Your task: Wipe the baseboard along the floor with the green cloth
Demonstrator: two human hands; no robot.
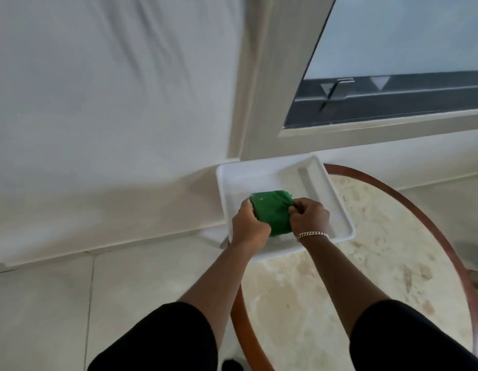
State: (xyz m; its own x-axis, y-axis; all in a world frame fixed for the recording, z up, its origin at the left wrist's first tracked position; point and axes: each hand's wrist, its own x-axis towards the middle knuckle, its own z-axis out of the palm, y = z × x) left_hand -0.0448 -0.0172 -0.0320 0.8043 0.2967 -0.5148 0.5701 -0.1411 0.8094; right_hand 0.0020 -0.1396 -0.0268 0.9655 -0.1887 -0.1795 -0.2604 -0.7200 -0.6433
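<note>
The green cloth (272, 211) is bunched into a wad over a white tray (262, 174). My left hand (249, 226) grips its left side and my right hand (310, 216), with a chain bracelet at the wrist, pinches its right side. The white baseboard (112, 243) runs along the foot of the wall to the left, where it meets the pale tiled floor (45, 303). Part of the cloth is hidden under my fingers.
The tray rests on a round table (409, 199) with a marble-like top and a reddish wooden rim, close to the wall. A white curtain (112, 89) hangs at the left. A window (406, 49) with a dark lower frame is at the upper right.
</note>
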